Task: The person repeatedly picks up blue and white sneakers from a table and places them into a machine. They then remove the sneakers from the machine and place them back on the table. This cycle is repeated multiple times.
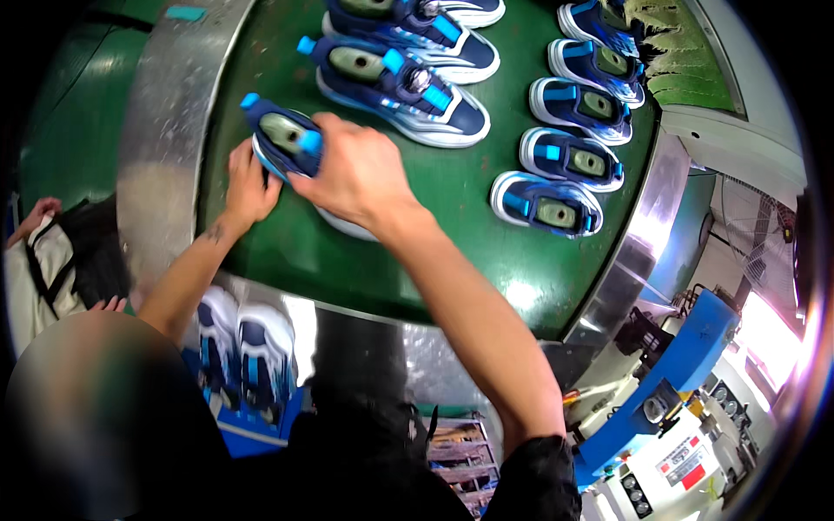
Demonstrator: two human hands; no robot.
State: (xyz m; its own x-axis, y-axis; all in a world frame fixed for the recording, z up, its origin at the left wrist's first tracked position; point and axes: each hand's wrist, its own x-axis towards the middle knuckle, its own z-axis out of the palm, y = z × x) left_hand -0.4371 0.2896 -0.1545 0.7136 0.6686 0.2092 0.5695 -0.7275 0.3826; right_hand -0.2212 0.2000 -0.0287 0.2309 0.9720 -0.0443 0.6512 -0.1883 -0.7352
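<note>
- The right hand [358, 174] was curled over the front part of a navy shoe [282, 135], its fingers closed around the upper and its thumb on the near side.
- The left hand [250, 187] was partly open with bent fingers, at the shoe's sole near the heel; I cannot tell whether it gripped or only steadied it.
- The held shoe lay between the two hands, tilted, its bright-blue heel tab pointing up and away from the left hand, its pale toe showing beneath the right hand.
- Under both hands spread the green bench [452, 226], edged by a metal rim [161, 130] to the left of the left hand.
- Just beyond the right hand sat a matching shoe [404, 91], with more similar shoes [417, 35] farther off.
- Well to the right of the right hand, five shoes [580, 108] stood in a row.
- Nearer the body than the left hand, a pair of shoes [261, 343] rested on something blue.
- Left of the left hand, well apart, another person's hand [43, 208] showed.
</note>
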